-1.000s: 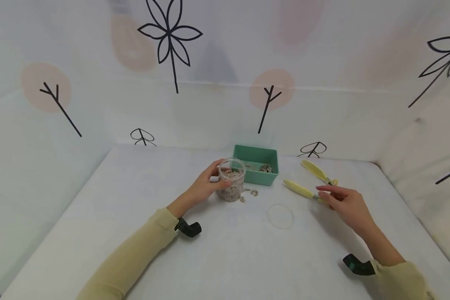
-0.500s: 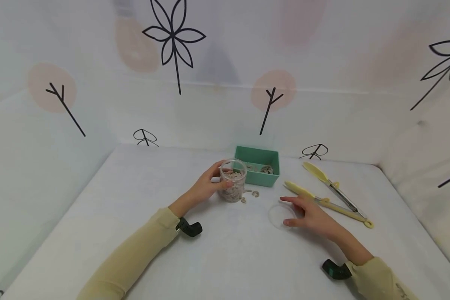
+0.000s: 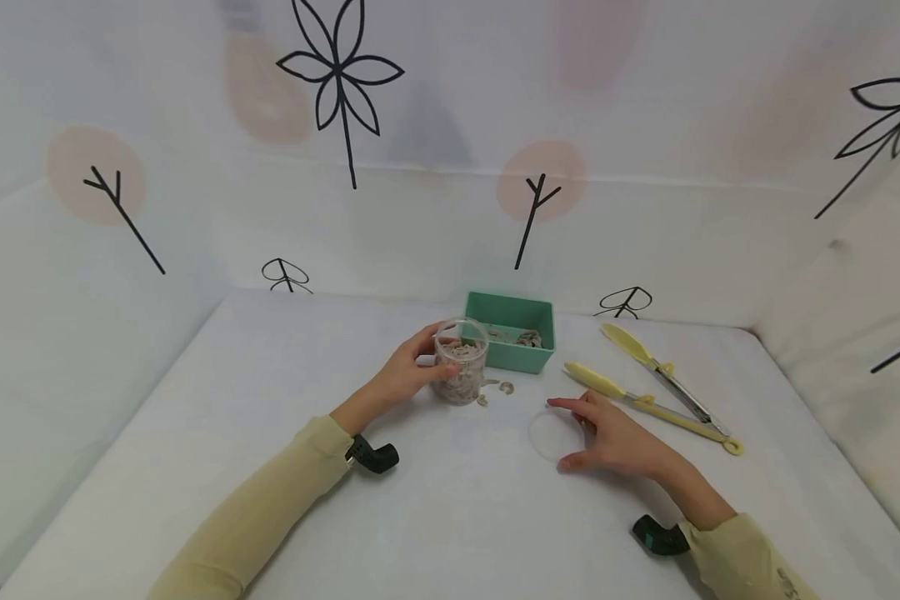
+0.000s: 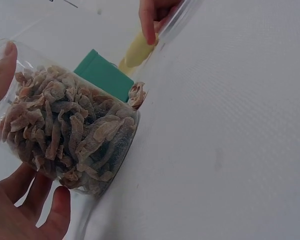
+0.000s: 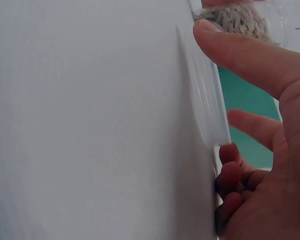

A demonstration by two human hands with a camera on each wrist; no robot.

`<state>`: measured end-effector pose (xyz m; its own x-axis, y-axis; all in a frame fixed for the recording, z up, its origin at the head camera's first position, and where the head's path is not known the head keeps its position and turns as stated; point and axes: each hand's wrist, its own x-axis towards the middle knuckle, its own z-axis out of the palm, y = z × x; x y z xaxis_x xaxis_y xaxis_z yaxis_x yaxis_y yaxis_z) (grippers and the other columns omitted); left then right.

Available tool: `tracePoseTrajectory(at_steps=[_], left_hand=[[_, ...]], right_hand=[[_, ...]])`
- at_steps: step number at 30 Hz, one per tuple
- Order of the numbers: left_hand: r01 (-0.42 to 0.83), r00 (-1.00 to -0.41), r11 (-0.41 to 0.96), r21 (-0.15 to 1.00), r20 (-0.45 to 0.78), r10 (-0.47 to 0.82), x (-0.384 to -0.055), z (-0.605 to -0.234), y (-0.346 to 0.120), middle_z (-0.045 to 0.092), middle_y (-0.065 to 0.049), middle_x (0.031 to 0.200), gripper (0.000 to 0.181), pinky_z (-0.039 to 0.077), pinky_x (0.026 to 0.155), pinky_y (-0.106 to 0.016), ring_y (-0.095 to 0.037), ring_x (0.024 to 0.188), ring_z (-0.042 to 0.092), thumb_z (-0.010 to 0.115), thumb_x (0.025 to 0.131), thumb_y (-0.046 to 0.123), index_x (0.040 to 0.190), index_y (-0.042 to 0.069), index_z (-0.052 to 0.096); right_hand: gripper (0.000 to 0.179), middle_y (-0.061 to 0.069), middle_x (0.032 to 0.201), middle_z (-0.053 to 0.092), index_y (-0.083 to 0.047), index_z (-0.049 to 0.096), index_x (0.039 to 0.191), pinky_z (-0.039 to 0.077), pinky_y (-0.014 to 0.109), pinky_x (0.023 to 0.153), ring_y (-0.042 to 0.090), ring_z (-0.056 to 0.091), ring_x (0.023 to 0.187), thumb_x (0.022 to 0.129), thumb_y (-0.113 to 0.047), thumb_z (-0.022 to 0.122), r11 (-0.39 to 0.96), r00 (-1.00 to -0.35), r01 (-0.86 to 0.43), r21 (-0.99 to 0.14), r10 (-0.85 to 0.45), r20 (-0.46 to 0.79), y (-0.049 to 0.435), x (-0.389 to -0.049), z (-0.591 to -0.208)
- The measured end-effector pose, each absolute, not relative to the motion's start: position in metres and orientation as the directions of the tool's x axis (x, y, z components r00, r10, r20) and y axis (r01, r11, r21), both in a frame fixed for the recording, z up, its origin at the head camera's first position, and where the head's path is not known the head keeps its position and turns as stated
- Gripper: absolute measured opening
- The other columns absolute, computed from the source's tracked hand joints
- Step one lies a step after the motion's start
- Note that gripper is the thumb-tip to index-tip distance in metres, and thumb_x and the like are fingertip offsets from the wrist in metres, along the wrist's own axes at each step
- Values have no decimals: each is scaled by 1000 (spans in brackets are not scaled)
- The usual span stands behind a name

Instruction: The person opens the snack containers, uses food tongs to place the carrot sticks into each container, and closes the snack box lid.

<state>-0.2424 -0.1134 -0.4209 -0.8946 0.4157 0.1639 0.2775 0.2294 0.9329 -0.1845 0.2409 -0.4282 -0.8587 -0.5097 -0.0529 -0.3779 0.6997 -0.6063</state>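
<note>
My left hand [image 3: 401, 373] grips a clear round jar [image 3: 462, 367] from its left side, thumb in front and fingers round the back. The jar stands upright without a lid, largely filled with wrinkled, powdery grey-brown dried strips [image 4: 65, 125]. To the right, a clear round lid [image 3: 551, 435] is at the tabletop. My right hand [image 3: 611, 433] holds it by its right side, thumb at the near edge and index finger at the far edge. In the right wrist view the lid [image 5: 207, 95] shows edge-on between thumb and fingers, with a shadow beside it.
Behind the jar stands a green rectangular tray [image 3: 521, 358] with a few strips inside. Several loose strips [image 3: 506, 387] lie in front of it. Yellow-tipped tongs [image 3: 663, 408] lie spread to the right, just beyond the right hand. A white patterned cloth rises behind the table.
My right hand has left the tongs, moved left and taken the lid between thumb and index finger. My left hand has stayed on the jar.
</note>
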Motion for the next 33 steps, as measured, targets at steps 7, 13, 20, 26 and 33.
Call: tracePoseTrajectory(at_steps=[7, 13, 20, 26, 33], left_hand=[[287, -888, 213, 934, 176, 426, -247, -422, -111, 54, -15, 135, 80, 49, 97, -44, -31, 125, 50, 79, 85, 6, 153, 14, 38], [292, -888, 229, 929, 174, 426, -246, -427, -112, 53, -9, 136, 85, 52, 91, -39, -28, 123, 51, 84, 80, 7, 152, 17, 39], [303, -895, 242, 922, 187, 406, -242, -427, -112, 53, -11, 134, 83, 52, 89, -37, -28, 119, 51, 86, 78, 7, 148, 14, 42], [307, -898, 196, 931, 216, 383, -241, -425, -112, 54, -10, 132, 81, 50, 95, -43, -26, 119, 51, 88, 74, 5, 143, 11, 45], [315, -884, 205, 927, 208, 419, -240, -416, -118, 48, -11, 137, 83, 42, 104, -49, -28, 120, 53, 86, 76, 5, 145, 9, 40]], right_hand=[[84, 3, 102, 45, -19, 55, 142, 38, 29, 70, 19, 42, 90, 70, -48, 88, 702, -845, -399, -590, -531, -61, 235, -181, -425], [79, 1, 102, 46, -20, 56, 139, 40, 30, 72, 19, 43, 91, 71, -46, 87, 694, -841, -412, -590, -539, -46, 231, -180, -426], [76, 2, 111, 49, -20, 52, 138, 45, 35, 78, 20, 46, 99, 74, -45, 84, 723, -860, -387, -573, -507, -58, 230, -180, -420], [73, 4, 110, 48, -15, 51, 138, 43, 36, 74, 21, 45, 96, 78, -42, 83, 731, -893, -342, -590, -448, -37, 230, -181, -418], [75, 5, 106, 48, -15, 48, 143, 44, 34, 75, 22, 46, 95, 80, -36, 83, 696, -913, -340, -633, -405, 46, 228, -179, -421]])
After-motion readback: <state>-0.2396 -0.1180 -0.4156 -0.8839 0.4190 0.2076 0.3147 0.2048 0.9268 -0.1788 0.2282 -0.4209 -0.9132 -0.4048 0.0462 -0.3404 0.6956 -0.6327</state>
